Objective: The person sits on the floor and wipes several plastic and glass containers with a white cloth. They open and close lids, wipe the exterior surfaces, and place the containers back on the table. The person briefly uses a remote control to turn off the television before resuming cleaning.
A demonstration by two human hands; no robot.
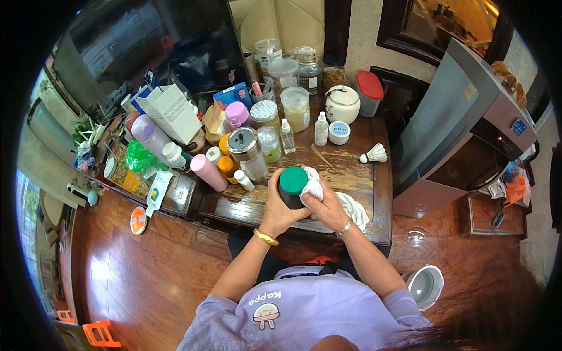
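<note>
A dark jar with a green lid (293, 180) is held upright above the front of the worn wooden cabinet top (351, 175). Around its left side curl the fingers of my left hand (276, 210). My right hand (328, 209) presses a white cloth (313, 182) against the jar's right side. Behind my right wrist a second, crumpled white cloth (354, 209) lies on the cabinet top, partly hidden by my arm. Left of the jar stand a small white bottle (244, 180), a steel-lidded clear canister (249, 153) and a pink bottle (208, 172).
Beyond the jar are small spray bottles (321, 129), a white ceramic pot (342, 104), a round tub (339, 132) and several storage jars. A shuttlecock (374, 153) lies to the right. A grey water dispenser (461, 127) stands beside the cabinet, and a bucket (425, 287) is on the floor.
</note>
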